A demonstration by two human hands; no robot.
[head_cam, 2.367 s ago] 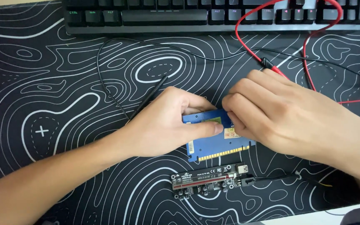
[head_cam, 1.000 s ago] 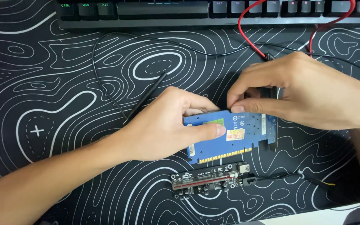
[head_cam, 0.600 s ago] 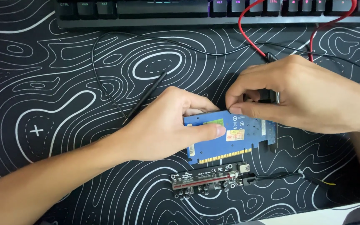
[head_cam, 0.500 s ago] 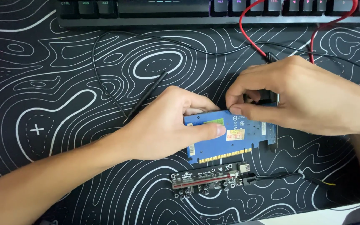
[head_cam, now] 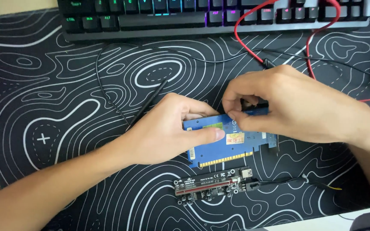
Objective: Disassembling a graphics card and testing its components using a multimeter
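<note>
A blue circuit card (head_cam: 232, 147) with a gold edge connector lies on the black desk mat. My left hand (head_cam: 163, 130) grips its left end, thumb pressed flat on the card's face. My right hand (head_cam: 292, 107) is over the card's upper right part, thumb and forefinger pinched at something small on its top edge; what they pinch is hidden. A metal bracket shows at the card's right end (head_cam: 273, 143).
A small black riser board (head_cam: 213, 187) with thin wires lies just below the card. A black probe (head_cam: 148, 102) lies to the upper left. Red and black leads (head_cam: 253, 47) run from the backlit keyboard (head_cam: 210, 17) at the top. The patterned mat (head_cam: 65, 98) covers the desk.
My right hand has shifted from covering the card's right half to its top right edge, fingers now pinched. The left hand and card stay put.
</note>
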